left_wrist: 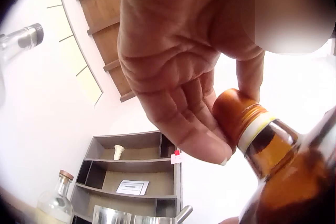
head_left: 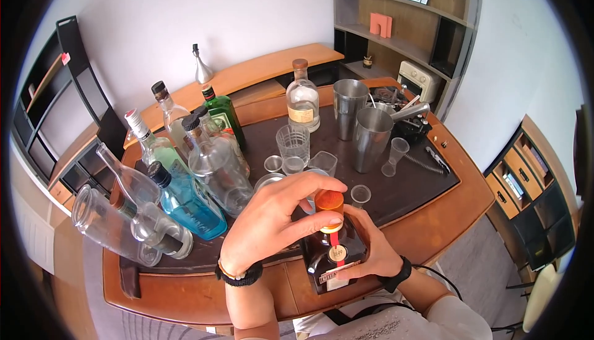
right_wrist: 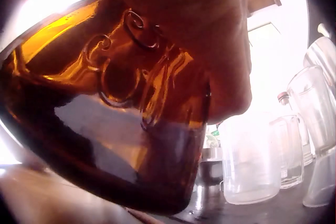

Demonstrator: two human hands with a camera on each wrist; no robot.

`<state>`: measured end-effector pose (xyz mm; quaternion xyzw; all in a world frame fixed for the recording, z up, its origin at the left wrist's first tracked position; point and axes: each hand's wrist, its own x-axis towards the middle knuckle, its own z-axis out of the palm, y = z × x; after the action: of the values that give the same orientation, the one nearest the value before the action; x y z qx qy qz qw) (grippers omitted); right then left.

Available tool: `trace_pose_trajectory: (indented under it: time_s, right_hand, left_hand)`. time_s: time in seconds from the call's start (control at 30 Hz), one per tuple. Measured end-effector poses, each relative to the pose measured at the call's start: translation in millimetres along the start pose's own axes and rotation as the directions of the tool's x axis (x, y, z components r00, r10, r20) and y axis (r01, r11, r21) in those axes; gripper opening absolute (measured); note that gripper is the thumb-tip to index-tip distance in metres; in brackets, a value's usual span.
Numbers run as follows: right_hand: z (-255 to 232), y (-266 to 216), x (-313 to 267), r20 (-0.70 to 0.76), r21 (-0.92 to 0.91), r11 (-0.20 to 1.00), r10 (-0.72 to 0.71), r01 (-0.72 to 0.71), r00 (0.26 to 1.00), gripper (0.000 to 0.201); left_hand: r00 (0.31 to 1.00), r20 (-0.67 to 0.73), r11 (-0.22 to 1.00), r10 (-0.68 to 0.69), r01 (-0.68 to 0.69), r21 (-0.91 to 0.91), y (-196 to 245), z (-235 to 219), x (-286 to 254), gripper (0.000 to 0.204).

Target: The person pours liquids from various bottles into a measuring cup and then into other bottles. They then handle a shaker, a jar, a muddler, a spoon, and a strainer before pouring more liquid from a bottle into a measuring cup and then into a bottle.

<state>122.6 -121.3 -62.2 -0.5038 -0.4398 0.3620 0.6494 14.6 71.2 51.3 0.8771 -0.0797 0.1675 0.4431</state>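
Note:
A dark amber glass bottle (head_left: 318, 256) with a red ribbon, a round seal and a paper label is held near the table's front edge. My right hand (head_left: 380, 252) grips its body from the right side. The thumb and fingers of my left hand (head_left: 269, 213) pinch the orange cap (head_left: 329, 201) from either side. In the left wrist view the cap (left_wrist: 231, 108) sits on the neck, above a pale band. Dark liquid shows inside the bottle (right_wrist: 121, 145) in the right wrist view, where embossed scrolls mark the glass.
Several bottles crowd the left, including a blue one (head_left: 189, 207) and a green one (head_left: 223, 114). Behind my hands stand a cut mixing glass (head_left: 292, 145), a corked bottle (head_left: 302, 102) and metal shaker tins (head_left: 372, 139). A jigger-shaped glass (head_left: 395, 156) stands further right, on the leather-edged table (head_left: 427, 228).

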Motion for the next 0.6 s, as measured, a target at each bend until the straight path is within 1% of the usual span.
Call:
trace_pose_trajectory:
  time_s: [0.03,0.13,0.17,0.27,0.37,0.47,0.53,0.57,0.6]
  right_hand:
    - [-0.3,-2.0,0.2,0.019,0.003,1.000,-0.009,0.009,1.000,0.117]
    - [1.8,-8.5,1.4,0.044,0.019,0.999,-0.029,0.028,0.999,0.116]
    - [2.0,-9.6,1.8,0.048,0.027,0.999,-0.036,0.035,0.998,0.116]
    - [3.7,-10.5,3.4,0.046,0.015,0.998,-0.065,0.065,0.997,0.115]
    - [2.9,-6.5,4.4,0.040,-0.013,0.997,-0.071,0.072,0.997,0.113]
    - [1.7,-2.4,6.2,0.026,-0.050,0.993,-0.104,0.105,0.994,0.112]
    - [2.6,-2.0,8.9,0.006,-0.079,0.987,-0.143,0.144,0.990,0.112]
    - [4.4,-4.0,9.4,-0.024,-0.074,0.988,-0.140,0.138,0.990,0.112]
    - [7.3,-7.3,9.1,-0.054,-0.068,0.989,-0.136,0.132,0.989,0.112]
  left_hand:
    - [1.000,0.006,0.999,-0.015,0.015,-0.030,-0.2,-0.5,-0.6,0.040]
    - [0.998,0.055,0.993,0.014,-0.007,-0.114,0.5,-1.8,-2.3,0.048]
    - [0.995,0.092,0.975,-0.032,0.051,-0.214,-1.2,-0.5,-3.4,0.055]
    - [0.991,0.120,0.948,0.057,-0.016,-0.319,-7.8,0.7,-2.6,0.056]
    - [0.982,0.177,0.935,0.064,0.003,-0.355,-10.1,0.5,-1.0,0.048]
    - [0.982,0.188,0.933,-0.004,0.071,-0.354,-6.5,-1.8,-0.9,0.038]
    - [0.990,0.121,0.938,-0.068,0.105,-0.332,-0.6,-0.5,-2.1,0.034]
    - [0.991,0.086,0.939,-0.100,0.123,-0.322,1.6,1.3,-2.7,0.031]
    - [0.994,0.039,0.955,-0.101,0.108,-0.277,2.0,3.9,-2.9,0.032]
